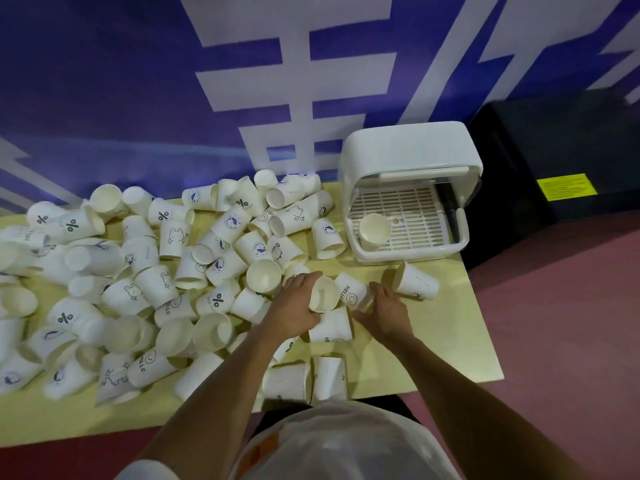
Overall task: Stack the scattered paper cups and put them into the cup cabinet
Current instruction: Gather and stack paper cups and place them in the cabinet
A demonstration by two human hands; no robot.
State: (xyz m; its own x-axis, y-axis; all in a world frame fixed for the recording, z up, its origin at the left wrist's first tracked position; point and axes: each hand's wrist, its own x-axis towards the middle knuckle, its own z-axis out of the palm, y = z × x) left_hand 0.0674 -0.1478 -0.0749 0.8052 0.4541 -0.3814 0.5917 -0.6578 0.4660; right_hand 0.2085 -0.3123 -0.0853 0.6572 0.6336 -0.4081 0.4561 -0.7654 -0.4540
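Several white printed paper cups lie scattered over the yellow table (pixel 460 341), most of them left of centre. My left hand (pixel 294 306) grips one cup (pixel 323 294) with its mouth facing me. My right hand (pixel 384 310) holds a tipped cup printed HELLO (pixel 351 291) just right of it. The two cups nearly touch. The white cup cabinet (pixel 412 150) stands open at the back right, with one cup (pixel 374 228) upright on its slotted tray.
A single cup (pixel 417 280) lies on its side in front of the cabinet. Two cups (pixel 304 379) stand near the table's front edge. A black box (pixel 554 168) sits right of the table. A blue and white wall runs behind.
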